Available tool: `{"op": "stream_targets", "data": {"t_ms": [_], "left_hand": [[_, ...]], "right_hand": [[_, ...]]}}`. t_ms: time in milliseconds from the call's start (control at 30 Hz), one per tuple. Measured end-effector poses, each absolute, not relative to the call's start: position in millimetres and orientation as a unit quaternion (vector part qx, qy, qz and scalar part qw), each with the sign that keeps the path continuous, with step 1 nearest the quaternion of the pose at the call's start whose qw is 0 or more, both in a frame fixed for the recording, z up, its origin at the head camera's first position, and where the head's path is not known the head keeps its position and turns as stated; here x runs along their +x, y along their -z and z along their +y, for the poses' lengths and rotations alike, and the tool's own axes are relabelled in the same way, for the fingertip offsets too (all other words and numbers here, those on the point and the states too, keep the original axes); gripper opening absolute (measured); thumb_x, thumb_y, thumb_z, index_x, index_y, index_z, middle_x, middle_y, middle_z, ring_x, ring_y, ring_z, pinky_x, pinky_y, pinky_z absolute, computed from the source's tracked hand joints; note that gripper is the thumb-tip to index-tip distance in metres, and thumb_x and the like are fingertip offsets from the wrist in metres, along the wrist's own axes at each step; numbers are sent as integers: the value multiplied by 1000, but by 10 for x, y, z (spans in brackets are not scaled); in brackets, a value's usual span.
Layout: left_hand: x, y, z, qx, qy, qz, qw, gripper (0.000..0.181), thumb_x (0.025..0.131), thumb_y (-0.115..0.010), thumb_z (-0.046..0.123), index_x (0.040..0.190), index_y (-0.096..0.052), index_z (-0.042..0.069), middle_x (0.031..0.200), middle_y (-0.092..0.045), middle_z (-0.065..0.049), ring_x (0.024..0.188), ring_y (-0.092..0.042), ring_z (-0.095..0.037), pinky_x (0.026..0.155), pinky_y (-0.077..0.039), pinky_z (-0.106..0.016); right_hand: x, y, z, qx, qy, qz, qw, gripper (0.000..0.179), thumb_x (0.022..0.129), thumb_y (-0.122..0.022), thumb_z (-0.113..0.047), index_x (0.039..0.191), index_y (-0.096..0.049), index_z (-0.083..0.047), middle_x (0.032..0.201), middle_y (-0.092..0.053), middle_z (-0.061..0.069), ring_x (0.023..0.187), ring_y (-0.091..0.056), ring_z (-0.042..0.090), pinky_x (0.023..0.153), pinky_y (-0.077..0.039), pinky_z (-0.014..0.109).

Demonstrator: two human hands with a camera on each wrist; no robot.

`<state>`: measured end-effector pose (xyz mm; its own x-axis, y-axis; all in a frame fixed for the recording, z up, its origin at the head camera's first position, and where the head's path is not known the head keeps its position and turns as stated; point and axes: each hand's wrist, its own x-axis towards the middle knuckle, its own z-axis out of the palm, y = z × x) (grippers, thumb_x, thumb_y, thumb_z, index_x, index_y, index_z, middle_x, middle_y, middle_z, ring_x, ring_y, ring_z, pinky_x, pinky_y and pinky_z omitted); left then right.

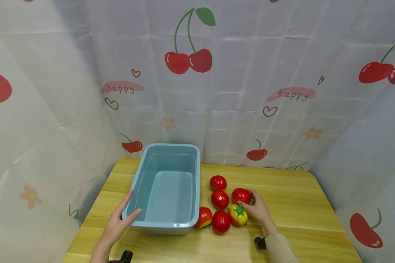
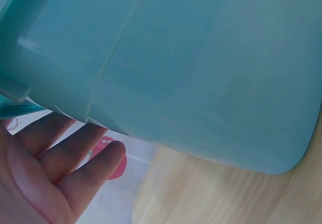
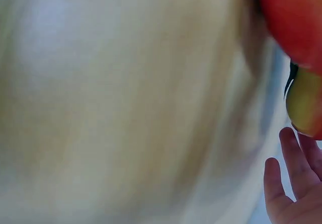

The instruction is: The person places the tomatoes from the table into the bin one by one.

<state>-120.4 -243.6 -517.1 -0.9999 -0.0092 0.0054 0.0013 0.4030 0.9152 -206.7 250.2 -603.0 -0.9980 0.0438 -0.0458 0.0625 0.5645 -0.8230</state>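
Note:
A blue-grey plastic bin (image 1: 171,197) stands on the left of the table. My left hand (image 1: 115,226) grips its near left corner, thumb over the front rim and fingers along the outer side; the bin's side wall (image 2: 201,73) fills most of the left wrist view. Right of the bin lie several shiny toy tomatoes. My right hand (image 1: 258,210) pinches the rightmost red tomato (image 1: 240,195) between thumb and fingers. Just in front of it sits a yellow-red tomato (image 1: 237,216) with a green star-shaped top. In the right wrist view, fingers (image 3: 297,168) show below the fruit.
More red tomatoes (image 1: 219,199) form a loose cluster, one red-yellow tomato (image 1: 204,217) right at the bin's wall. The wooden table (image 1: 293,204) ends at a printed cloth (image 1: 230,109) hanging behind and at both sides.

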Motion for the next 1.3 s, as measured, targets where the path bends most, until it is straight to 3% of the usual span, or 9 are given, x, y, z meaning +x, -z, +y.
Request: {"op": "stream_targets", "data": {"t_ms": [567, 1300], "left_hand": [[-1214, 5175, -2434, 0, 547, -837, 6, 71, 90, -64, 30, 149, -23, 35, 154, -19, -3, 138, -17, -37, 99, -25, -65], [-1193, 5137, -2432, -6, 548, -836, 6, 73, 90, -64, 30, 150, -22, 32, 155, -17, -3, 139, -14, -36, 100, -21, -66]], "right_hand": [[-2107, 5470, 2309, -43, 465, 882, -60, 74, 79, -75, -41, 136, -44, -7, 132, -50, 16, 118, -47, 33, 98, -35, 55], [-2127, 4777, 2006, -112, 463, 876, -74, 73, 78, -74, -44, 138, -45, -12, 124, -57, 9, 113, -51, 31, 91, -41, 56]]}}
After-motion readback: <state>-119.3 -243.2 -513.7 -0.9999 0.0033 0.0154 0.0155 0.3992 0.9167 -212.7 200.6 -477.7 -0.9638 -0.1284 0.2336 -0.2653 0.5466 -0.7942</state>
